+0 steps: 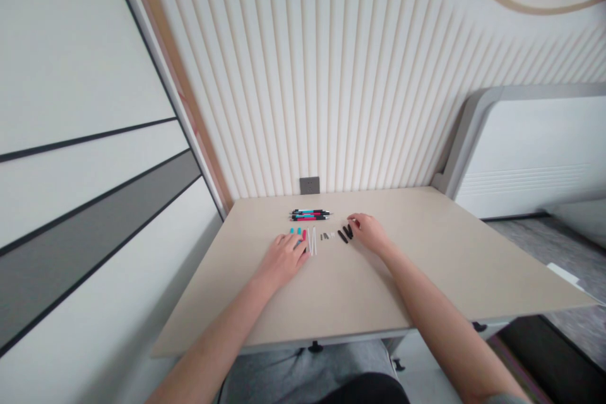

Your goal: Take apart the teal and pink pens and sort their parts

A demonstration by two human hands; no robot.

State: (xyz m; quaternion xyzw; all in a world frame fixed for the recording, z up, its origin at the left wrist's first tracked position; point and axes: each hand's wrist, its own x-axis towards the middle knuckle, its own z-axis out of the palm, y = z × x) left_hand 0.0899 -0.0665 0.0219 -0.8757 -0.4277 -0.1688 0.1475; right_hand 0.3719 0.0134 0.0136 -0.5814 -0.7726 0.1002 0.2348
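Note:
My left hand rests low over the tabletop with its fingers curled together. Bits of blue and dark pen parts peek out under its fingertips, but what it grips is hidden. Just beyond it lie small blue caps and a red piece. To its right are thin white refill tubes. My right hand is closed, thumb and fingertips drawn together, beside several black pen grips; anything in the pinch is too small to name. Small grey pieces sit between the hands.
Assembled pens, blue, red and black, lie in a row behind the loose parts. The beige table meets a ribbed wall with a dark socket. A cabinet stands left, a white headboard right.

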